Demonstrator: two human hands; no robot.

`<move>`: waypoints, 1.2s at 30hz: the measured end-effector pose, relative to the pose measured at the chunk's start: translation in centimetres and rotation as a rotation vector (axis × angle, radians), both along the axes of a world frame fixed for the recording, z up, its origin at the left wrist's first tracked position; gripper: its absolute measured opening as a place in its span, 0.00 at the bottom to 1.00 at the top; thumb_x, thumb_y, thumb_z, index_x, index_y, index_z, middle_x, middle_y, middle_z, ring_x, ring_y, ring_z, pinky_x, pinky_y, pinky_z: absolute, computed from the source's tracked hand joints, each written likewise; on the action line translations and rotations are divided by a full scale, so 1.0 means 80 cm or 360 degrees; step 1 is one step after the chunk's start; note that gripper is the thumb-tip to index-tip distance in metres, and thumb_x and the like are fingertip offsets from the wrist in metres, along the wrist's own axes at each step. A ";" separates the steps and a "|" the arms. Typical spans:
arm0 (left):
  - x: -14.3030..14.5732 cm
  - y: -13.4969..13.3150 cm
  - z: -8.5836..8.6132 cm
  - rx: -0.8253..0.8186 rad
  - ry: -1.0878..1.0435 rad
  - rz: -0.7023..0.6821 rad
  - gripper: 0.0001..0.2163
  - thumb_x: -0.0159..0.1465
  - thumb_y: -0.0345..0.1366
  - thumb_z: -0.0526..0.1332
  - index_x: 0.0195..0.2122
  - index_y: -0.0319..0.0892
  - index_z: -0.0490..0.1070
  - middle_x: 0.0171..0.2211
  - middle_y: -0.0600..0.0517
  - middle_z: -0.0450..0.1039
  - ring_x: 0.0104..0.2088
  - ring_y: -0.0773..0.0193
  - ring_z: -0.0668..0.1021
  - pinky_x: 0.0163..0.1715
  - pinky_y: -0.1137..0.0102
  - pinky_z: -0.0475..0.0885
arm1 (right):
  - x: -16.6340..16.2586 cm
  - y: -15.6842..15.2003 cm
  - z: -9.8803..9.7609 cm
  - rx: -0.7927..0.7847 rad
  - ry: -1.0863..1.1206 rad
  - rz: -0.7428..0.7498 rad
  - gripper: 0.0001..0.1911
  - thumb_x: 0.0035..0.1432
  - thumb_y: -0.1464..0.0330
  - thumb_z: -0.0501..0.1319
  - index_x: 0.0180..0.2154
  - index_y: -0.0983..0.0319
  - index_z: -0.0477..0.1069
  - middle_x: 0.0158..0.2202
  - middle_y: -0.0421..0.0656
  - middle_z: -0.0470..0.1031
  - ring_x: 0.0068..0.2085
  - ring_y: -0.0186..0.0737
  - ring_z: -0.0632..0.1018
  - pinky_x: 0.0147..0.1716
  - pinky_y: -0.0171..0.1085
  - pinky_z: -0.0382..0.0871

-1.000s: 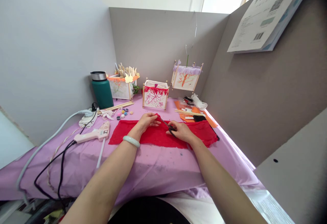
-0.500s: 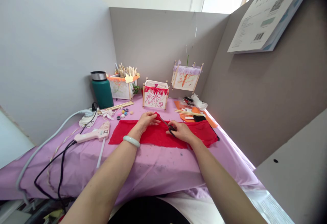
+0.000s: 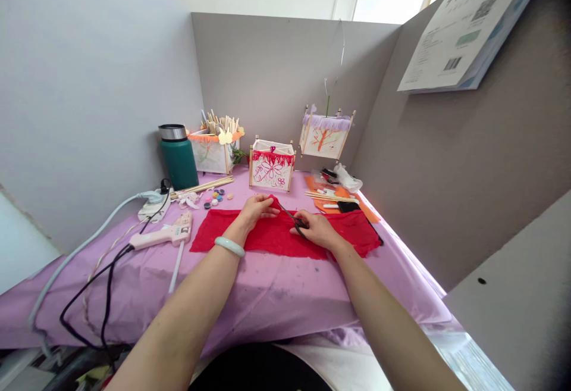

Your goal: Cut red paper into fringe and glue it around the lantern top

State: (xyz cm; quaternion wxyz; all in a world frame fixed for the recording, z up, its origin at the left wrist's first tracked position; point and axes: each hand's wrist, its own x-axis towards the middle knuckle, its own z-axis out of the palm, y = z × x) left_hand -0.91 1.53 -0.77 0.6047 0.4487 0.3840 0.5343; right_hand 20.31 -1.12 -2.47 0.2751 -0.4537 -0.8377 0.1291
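A long strip of red cloth [image 3: 285, 242] lies across the purple-covered table in front of me. My left hand [image 3: 256, 211] pinches a raised bit of the cloth's far edge between thumb and fingers. In my right hand [image 3: 316, 228] is a pair of dark-handled scissors [image 3: 298, 223], the blades pointing up and left at the lifted cloth beside my left fingertips. Whether the blades are fully closed is too small to tell. Just beyond the cloth stands a small white box lantern [image 3: 272, 168] with red fringe and a drawn flower.
Left are a pink glue gun [image 3: 163, 235], a power strip [image 3: 154, 206] with cords, and a green bottle [image 3: 178, 156]. A container of sticks [image 3: 216, 150] stands behind. A purple-fringed lantern [image 3: 325, 135] hangs back right, above orange sheets [image 3: 323, 203], sticks and a phone [image 3: 348, 207].
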 end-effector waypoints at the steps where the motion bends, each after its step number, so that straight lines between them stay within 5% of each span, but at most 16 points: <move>1: 0.000 0.000 0.000 -0.0008 0.0002 0.0010 0.02 0.57 0.27 0.59 0.30 0.35 0.65 0.22 0.49 0.73 0.23 0.61 0.79 0.24 0.71 0.73 | 0.000 0.000 0.000 -0.0005 0.0000 0.0005 0.17 0.49 0.58 0.63 0.39 0.60 0.68 0.25 0.37 0.71 0.25 0.31 0.68 0.25 0.29 0.55; 36: 0.000 -0.003 0.002 -0.0056 -0.0091 -0.0011 0.03 0.56 0.26 0.61 0.30 0.35 0.66 0.21 0.48 0.73 0.25 0.60 0.79 0.25 0.71 0.73 | 0.000 0.000 -0.001 -0.0003 -0.0004 -0.0005 0.17 0.49 0.58 0.63 0.38 0.59 0.68 0.25 0.36 0.70 0.24 0.31 0.68 0.24 0.29 0.54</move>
